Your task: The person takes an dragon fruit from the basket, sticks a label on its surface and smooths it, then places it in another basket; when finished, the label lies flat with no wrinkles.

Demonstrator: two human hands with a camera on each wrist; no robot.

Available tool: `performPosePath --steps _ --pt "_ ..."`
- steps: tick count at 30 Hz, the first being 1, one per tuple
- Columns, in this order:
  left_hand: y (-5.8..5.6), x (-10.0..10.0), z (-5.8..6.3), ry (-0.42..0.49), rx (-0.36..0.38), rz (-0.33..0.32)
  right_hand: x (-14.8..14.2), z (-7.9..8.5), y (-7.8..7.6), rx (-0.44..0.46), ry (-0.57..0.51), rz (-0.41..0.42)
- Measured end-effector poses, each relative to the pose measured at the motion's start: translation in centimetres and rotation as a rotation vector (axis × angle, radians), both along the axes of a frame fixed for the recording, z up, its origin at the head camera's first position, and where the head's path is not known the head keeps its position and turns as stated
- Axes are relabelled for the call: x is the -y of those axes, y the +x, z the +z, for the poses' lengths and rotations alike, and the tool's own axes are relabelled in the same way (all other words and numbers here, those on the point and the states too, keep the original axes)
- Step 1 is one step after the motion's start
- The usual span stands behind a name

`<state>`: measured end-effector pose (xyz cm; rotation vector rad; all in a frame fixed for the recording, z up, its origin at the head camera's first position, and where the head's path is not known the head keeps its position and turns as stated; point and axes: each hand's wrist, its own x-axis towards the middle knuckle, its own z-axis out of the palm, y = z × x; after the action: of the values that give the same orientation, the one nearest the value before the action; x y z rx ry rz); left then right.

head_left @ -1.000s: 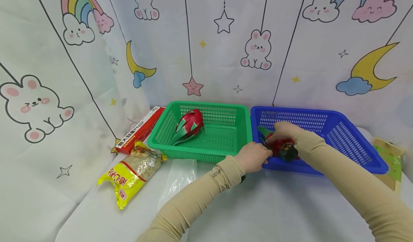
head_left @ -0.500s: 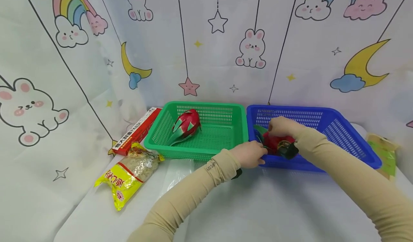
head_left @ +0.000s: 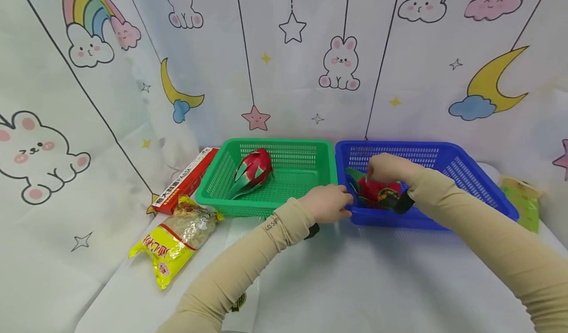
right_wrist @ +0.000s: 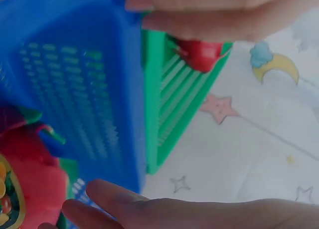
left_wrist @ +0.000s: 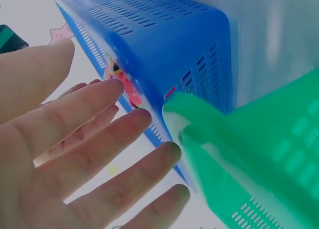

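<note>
My left hand [head_left: 326,203] is at the near corner where the two baskets meet. Its fingers [left_wrist: 144,156] are spread and fairly straight, holding nothing; whether they touch the rims is unclear. My right hand [head_left: 385,168] hangs fingers down inside the blue basket [head_left: 399,219]. Below it lies a red thing [right_wrist: 37,174] with green leaf-like parts and an oval picture label. In the right wrist view the fingers [right_wrist: 164,209] look extended beside it, apart from it. The green basket [head_left: 297,175] holds a red dragon fruit [head_left: 255,167] with long green leaf tips.
Left of the green basket lie a red pasta box [head_left: 184,180] and a yellow pasta bag [head_left: 179,237]. A clear plastic bag [head_left: 244,283] lies flat in front. A green and brown packet [head_left: 521,202] lies beyond the blue basket. A patterned curtain [head_left: 301,96] stands behind.
My left hand has drawn back left from the blue basket's front corner. My right hand has risen slightly, showing more of the red thing below. The head view has shifted slightly.
</note>
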<state>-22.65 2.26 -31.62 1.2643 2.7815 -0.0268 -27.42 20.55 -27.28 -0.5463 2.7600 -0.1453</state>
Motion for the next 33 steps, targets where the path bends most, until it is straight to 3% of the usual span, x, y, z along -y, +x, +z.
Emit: performPosePath --steps 10,21,27,33 --pt "0.9 2.9 0.5 0.045 0.014 0.022 1.0 -0.1 2.0 -0.04 -0.048 0.048" --pt "2.5 5.6 0.3 0.05 -0.034 0.0 1.0 -0.6 5.0 -0.07 -0.107 0.058" --pt "3.2 6.5 -0.1 0.075 -0.04 0.006 1.4 -1.0 6.4 -0.149 -0.139 0.096" --pt "3.8 7.1 -0.7 0.108 -0.053 -0.034 2.1 -1.5 7.6 -0.177 -0.184 0.117"
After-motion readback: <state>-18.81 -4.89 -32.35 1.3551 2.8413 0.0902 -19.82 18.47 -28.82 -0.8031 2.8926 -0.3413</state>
